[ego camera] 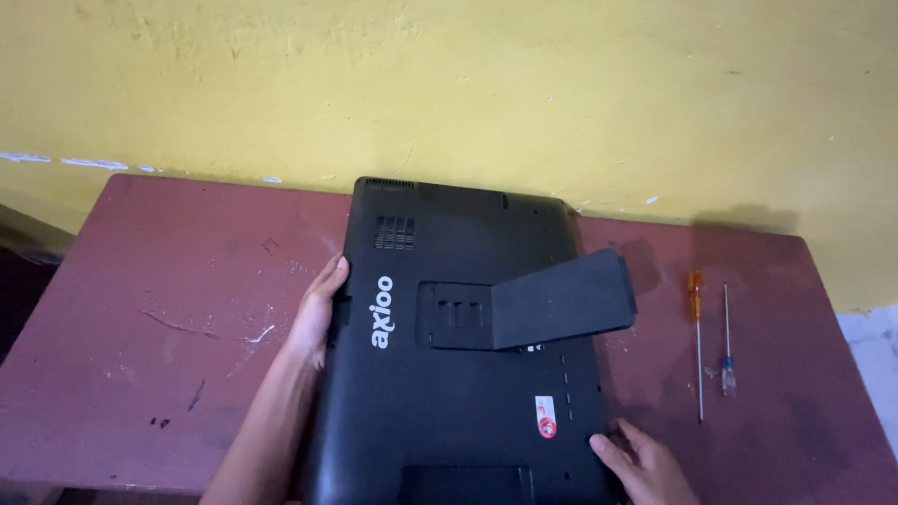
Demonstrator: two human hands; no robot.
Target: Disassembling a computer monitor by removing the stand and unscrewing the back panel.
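A black all-in-one computer (449, 393) lies face down on a reddish-brown table (168, 309), its back panel up. A black stand flap (561, 301) juts up and to the right from the middle of the back. My left hand (318, 313) rests flat against the computer's left edge, fingers pointing away from me. My right hand (641, 463) touches the computer's near right corner, fingers spread on the casing. Neither hand lifts anything.
Two long screwdrivers lie on the table to the right of the computer: one with an orange handle (697, 341) and one with a clear blue-tipped handle (727, 346). A yellow wall (468, 84) runs behind the table. The table's left surface is scratched.
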